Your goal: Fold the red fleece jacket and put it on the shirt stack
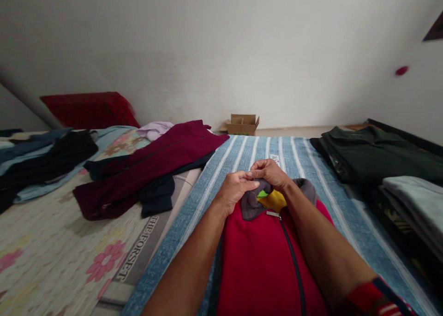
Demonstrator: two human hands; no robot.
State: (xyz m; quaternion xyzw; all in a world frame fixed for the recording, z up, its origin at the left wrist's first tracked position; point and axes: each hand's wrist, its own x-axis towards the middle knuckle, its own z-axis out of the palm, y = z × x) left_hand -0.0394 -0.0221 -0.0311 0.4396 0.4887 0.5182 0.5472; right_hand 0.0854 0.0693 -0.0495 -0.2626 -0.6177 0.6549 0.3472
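Note:
A red zip-up jacket [256, 260] with a grey collar [249, 204] lies in front of me, its dark zipper running down the front. Yellow and bright green lining shows inside the neck. My left hand [237, 189] pinches the collar's upper edge on the left side. Right beside it, my right hand [272, 173] is closed on the same edge, the fingertips of both hands meeting. The right forearm passes over the neck opening and hides part of it.
Under the jacket is a blue striped cloth [221, 168]. Maroon trousers [152, 163] and dark garments lie left on a floral sheet [69, 247]. Folded dark clothes [377, 154] and a pale folded garment [415, 196] are stacked right. A cardboard box [242, 124] stands by the wall.

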